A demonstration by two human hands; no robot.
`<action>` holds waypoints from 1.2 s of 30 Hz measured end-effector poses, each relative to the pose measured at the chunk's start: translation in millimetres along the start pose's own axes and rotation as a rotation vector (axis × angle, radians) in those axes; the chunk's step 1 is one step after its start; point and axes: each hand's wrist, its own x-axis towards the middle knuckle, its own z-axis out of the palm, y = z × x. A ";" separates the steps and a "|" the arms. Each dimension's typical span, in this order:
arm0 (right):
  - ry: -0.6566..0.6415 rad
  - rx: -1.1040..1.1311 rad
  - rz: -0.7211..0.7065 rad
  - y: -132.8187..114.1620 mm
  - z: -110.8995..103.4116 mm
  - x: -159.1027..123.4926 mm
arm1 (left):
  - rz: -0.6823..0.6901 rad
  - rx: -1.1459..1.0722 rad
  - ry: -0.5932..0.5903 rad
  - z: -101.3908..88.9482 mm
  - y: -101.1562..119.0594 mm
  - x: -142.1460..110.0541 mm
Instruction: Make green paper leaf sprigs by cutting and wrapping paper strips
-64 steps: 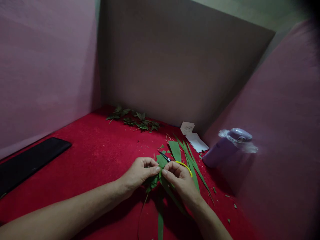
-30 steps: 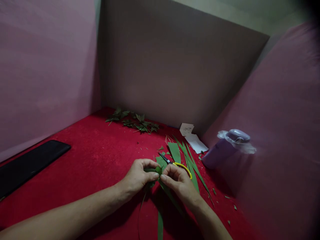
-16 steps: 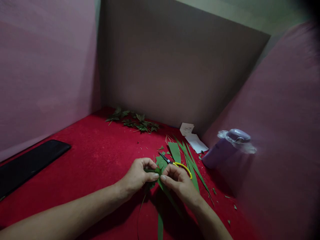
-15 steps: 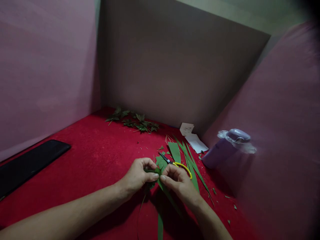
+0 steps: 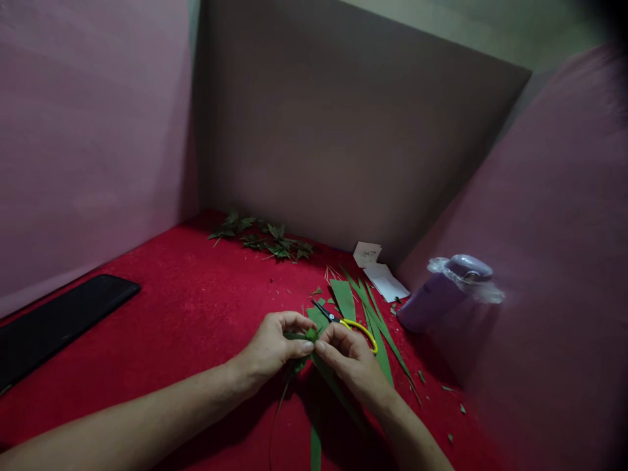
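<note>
Both of my hands meet over the red cloth, pinching a green leaf piece [image 5: 311,335] between them. My left hand [image 5: 275,341] is closed on it with thumb and forefinger. From the other side, my right hand [image 5: 354,358] pinches the same piece, fingertips almost touching the left thumb. A long green strip hangs below the fingers, and part of the piece is hidden by them. Scissors [image 5: 347,322] with yellow handles and dark blades lie just beyond my right hand, on top of a cut leaf. A wide leaf strip [image 5: 343,299] lies behind them.
Leafy sprigs [image 5: 275,242] lie along the back wall. White paper cards [image 5: 386,281] and a purple container [image 5: 434,299] with clear plastic around its top stand at the right. A black flat object [image 5: 69,320] lies on the left. Leaf scraps dot the red cloth [image 5: 196,294].
My left forefinger has shifted slightly over the leaf piece, and the leaf tip between my fingers looks more folded down. The other things lie as before.
</note>
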 end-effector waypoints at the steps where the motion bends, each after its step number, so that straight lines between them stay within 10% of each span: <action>1: 0.005 -0.003 0.001 -0.4 0.1 -0.1 | -0.005 -0.008 0.006 0.3 0.2 -0.2; 36: -0.132 0.067 -0.174 -7.9 -16.6 -1.9 | -0.027 0.046 -0.202 -3.0 -5.0 -1.8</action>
